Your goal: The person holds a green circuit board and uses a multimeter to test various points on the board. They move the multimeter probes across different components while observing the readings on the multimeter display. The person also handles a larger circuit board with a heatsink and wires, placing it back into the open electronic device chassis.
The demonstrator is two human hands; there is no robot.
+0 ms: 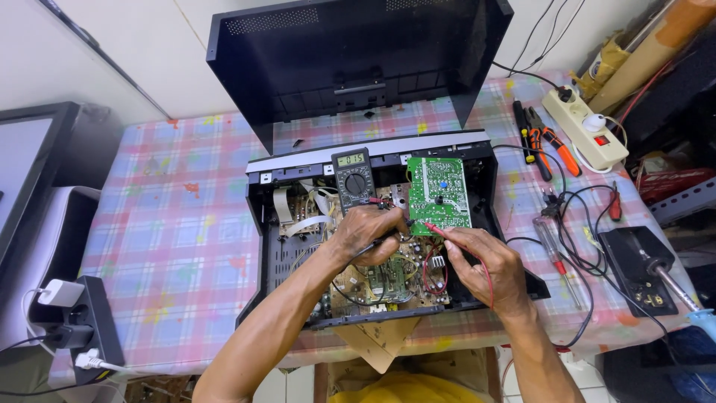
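2 bare forearms, left hand (pixel 367 233) and right hand (pixel 483 263) ungloved, no sleeves; yellow garment below.

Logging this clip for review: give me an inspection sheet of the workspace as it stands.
Surface: table under a pastel checked cloth, stained in spots.
Job's things: opened black device chassis with its circuit boards exposed; green board tilted up; multimeter propped inside, display lit.
Clutter: pliers, screwdriver, soldering iron stand, removed black cover leaning at the back.
Grippers: left hand holds the black probe, right hand holds the red probe, both tips at the boards.
Cables: black leads tangled at right; power strip with plugs.
Surroundings: black adapter block at left, white wall behind.
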